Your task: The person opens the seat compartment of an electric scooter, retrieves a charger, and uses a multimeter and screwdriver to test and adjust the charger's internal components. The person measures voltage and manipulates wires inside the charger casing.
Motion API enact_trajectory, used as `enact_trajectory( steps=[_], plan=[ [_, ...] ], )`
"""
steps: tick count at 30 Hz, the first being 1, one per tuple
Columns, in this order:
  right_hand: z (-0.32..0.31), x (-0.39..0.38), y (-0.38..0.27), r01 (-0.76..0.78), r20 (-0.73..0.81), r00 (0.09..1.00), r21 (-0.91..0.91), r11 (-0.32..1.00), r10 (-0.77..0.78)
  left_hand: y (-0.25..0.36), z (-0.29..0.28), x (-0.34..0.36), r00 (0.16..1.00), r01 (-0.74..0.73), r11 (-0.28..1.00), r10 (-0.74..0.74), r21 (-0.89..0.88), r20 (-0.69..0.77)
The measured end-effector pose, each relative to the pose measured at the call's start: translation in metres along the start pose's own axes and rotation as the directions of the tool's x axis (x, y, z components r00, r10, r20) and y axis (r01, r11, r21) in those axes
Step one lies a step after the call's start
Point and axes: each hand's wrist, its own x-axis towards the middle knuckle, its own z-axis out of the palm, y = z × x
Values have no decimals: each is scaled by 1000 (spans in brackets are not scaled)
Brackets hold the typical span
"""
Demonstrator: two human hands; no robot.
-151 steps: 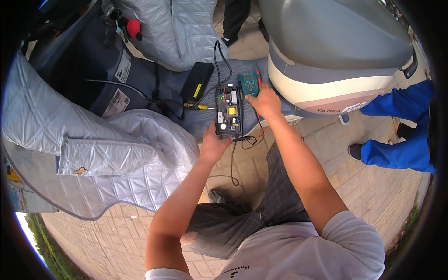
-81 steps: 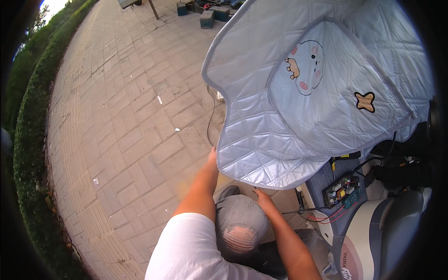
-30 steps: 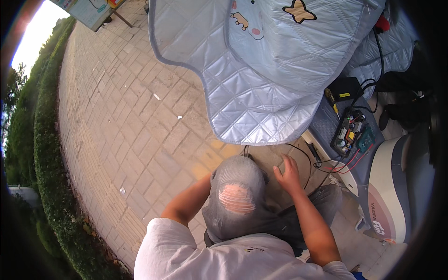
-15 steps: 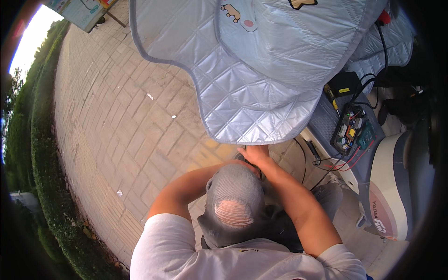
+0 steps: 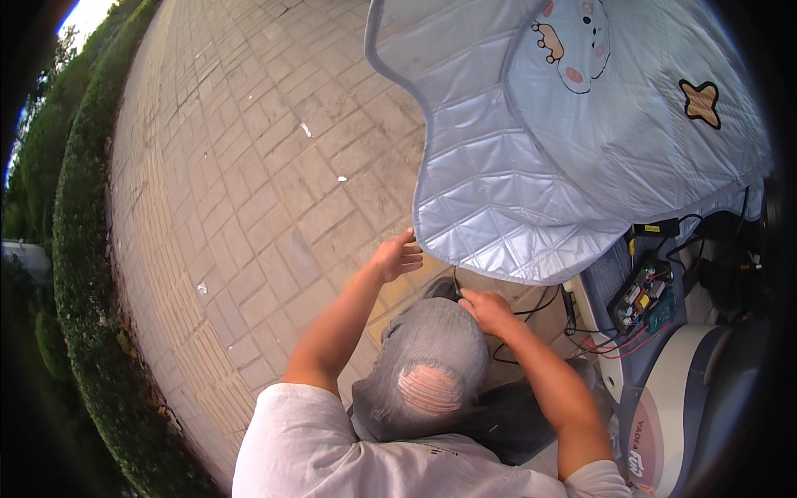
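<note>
A silver quilted cover (image 5: 498, 199) with cartoon prints hangs over the upper right. My left hand (image 5: 397, 256) is at its lower left edge, fingers loosely stretched and apart; whether the fingertips touch the edge is hard to tell. Below the cover's bottom edge, my right hand (image 5: 491, 312) is closed on a thin dark rod-like piece (image 5: 456, 284), whose upper end goes out of sight behind the cover. I cannot tell if it is a tool or a cable. My bent knee in torn grey jeans (image 5: 440, 340) is between my forearms.
At the right, an electric scooter's footboard (image 5: 602, 286) carries an opened case of circuit parts (image 5: 643, 295) with red and black wires. A black cable (image 5: 531, 313) loops near my right hand. Paving bricks (image 5: 274, 191) spread leftward to a hedge (image 5: 91, 249).
My left hand has come away from beside my right hand and moved left to the cover's edge. The view has shifted, so the cover and scooter appear farther right and lower.
</note>
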Motion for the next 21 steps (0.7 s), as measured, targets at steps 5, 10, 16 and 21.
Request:
enact_trajectory(
  steps=[5, 10, 16, 21],
  plan=[
    [3, -35, -29, 212, 242, 948, 0, 977, -206, -43, 29, 91, 960, 63, 981, -9, -183, 281],
    [-18, -58, -20, 86, 476, 873, 65, 994, -107, -60, 78, 67, 988, 30, 884, -97, 466, 121],
    [-3, -97, 0, -120, 752, 656, 191, 974, -67, -67, 91, 53, 912, -409, 359, 171, 839, 372],
    [22, -113, 17, -218, 794, 587, 346, 913, -161, -87, 71, 63, 753, -564, -230, 251, 793, 609]
  ],
)
